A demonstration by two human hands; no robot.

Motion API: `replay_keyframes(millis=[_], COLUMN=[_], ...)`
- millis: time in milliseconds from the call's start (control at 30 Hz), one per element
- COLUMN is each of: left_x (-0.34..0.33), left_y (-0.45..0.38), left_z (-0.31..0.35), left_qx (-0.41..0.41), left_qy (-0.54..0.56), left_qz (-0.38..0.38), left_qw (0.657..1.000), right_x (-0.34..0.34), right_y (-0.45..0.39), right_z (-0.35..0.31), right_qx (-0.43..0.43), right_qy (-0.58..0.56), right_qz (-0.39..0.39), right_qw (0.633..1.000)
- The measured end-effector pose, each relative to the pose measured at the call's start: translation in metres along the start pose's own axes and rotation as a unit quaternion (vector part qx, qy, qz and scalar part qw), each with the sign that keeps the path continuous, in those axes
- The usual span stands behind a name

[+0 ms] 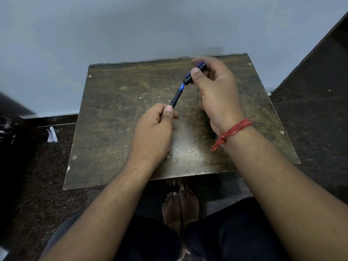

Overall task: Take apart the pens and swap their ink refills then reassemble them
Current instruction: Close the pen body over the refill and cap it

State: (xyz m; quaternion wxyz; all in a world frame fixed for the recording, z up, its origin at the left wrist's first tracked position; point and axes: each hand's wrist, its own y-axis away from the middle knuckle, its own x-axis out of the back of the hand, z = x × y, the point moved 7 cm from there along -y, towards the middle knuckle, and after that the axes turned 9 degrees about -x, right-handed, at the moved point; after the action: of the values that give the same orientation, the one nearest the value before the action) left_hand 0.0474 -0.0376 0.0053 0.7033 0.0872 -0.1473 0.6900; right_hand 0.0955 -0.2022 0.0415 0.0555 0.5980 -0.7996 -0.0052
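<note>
Gripping the lower pen barrel (176, 97) between thumb and fingers, the left hand (154, 132) holds it slanted above the worn wooden table (113, 119) — its blue threaded end points up toward the right hand (214, 91). That hand is pinched around the black upper barrel (194, 75) with its blue clip. The two halves sit just apart, nearly in line. A red thread band (235, 129) circles the right wrist.

a plain home room: worn wooden table (116, 110), grey wall (131, 25), dark speckled floor (310, 129).
</note>
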Motion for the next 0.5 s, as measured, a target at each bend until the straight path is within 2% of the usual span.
replay_keyframes(millis=[167,367,500], left_x=[0.001,0.006,0.011], left_y=[0.001,0.000,0.001], left_z=[0.000,0.003,0.003], left_qx=[0.000,-0.001,-0.009], left_qy=[0.001,0.012,-0.011], left_qz=[-0.001,0.016,0.035], left_qw=[1.000,1.000,0.999], right_x=[-0.009,-0.028,-0.034], right_y=[0.005,0.014,0.019], right_z=[-0.007,-0.003,-0.003], right_qx=[0.055,0.038,0.029], right_qy=[0.088,0.093,0.078], right_qz=[-0.018,-0.090,-0.091], right_qw=[0.994,0.991,0.992])
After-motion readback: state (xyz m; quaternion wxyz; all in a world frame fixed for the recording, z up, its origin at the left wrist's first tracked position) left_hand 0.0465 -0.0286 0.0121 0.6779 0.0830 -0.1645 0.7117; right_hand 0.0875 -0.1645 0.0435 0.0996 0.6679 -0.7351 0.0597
